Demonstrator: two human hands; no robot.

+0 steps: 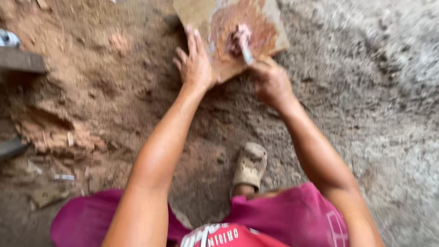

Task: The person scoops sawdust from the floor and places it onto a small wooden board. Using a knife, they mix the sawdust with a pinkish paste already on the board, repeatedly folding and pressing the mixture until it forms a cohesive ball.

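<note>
While flat on the slab [196,18] (reddish, smeared), left fingers [194,43]; right fingers [263,68] around tool [244,45].

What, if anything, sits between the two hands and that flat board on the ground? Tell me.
Nothing visible. The left hand already rests flat on the near edge of the board. The right hand grips a tool whose tip lies in the reddish paste on the board. Blur hides finer detail.

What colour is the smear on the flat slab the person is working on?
Reddish-brown with a pinkish patch, on a tan slab; the smear shows best in the head view, though blurred.
</note>
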